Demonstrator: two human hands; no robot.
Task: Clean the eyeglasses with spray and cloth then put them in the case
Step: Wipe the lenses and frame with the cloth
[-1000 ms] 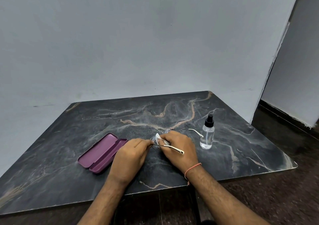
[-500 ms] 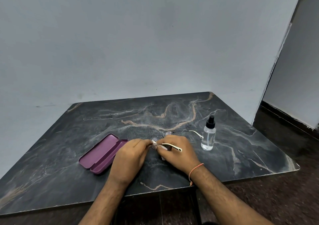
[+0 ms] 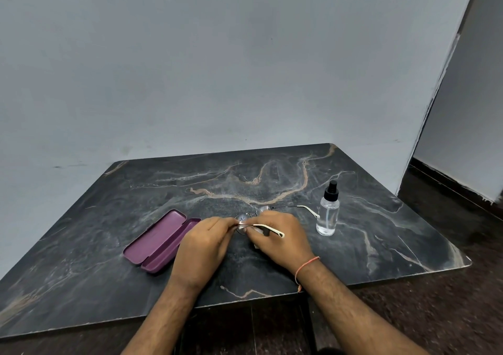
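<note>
Thin-framed eyeglasses (image 3: 262,211) with cream temple tips are held just above the dark marble table (image 3: 272,180). My left hand (image 3: 202,248) pinches the frame at its left lens. My right hand (image 3: 280,239) grips a small white cloth (image 3: 242,225) against that lens, with one temple lying across its knuckles. The other temple sticks out to the right toward the spray bottle (image 3: 328,213). An open purple case (image 3: 160,240) lies left of my hands. Most of the cloth is hidden under my fingers.
The clear spray bottle with a black cap stands upright right of my hands. The table's front edge runs just under my wrists. A grey wall stands behind the table, and dark floor with an opening lies to the right.
My right hand has shifted slightly over the lens, and the white cloth shows less than before. The left hand keeps its pinch on the frame. The case and bottle have not moved.
</note>
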